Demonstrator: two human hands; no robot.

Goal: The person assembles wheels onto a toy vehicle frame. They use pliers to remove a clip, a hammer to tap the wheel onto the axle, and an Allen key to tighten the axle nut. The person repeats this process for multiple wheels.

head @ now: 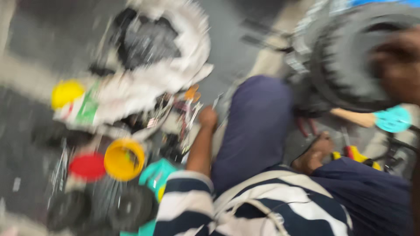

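Several tubs, a yellow tub [124, 159] among them, crowd the floor beside the left hand [208, 118]; its grip is blurred, cannot tell; the right hand [400, 65] touches a tyre [350, 57].

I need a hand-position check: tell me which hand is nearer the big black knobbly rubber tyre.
Right. The right hand lies against the big black knobbly rubber tyre, blurred. The left hand reaches down to the floor clutter, well apart from it.

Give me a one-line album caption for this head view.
Blurred: left hand reaches into floor clutter; right hand on a knobby tyre.
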